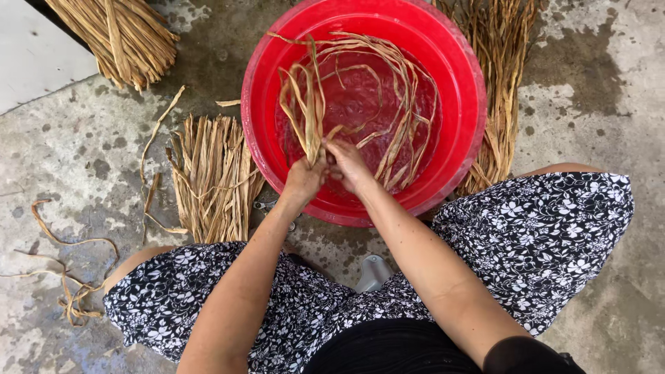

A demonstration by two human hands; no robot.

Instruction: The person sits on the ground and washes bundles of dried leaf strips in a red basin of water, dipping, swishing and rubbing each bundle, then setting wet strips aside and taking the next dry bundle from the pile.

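At the far left of the frame loose dry strips (69,277) lie on the wet concrete floor (83,152); a flat bundle of straw (211,176) sits left of centre. In the middle, the left hand (305,179) is clenched around wet straw strands (308,104) (lifted over the water), the right hand (348,165) pinching them too, above the red basin (460,90).

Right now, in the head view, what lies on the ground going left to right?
Loose curled strips → flat bundle of dry strips → red basin holding water and soaking strips, with both hands over it → tall bundle of strips behind the basin's right side.
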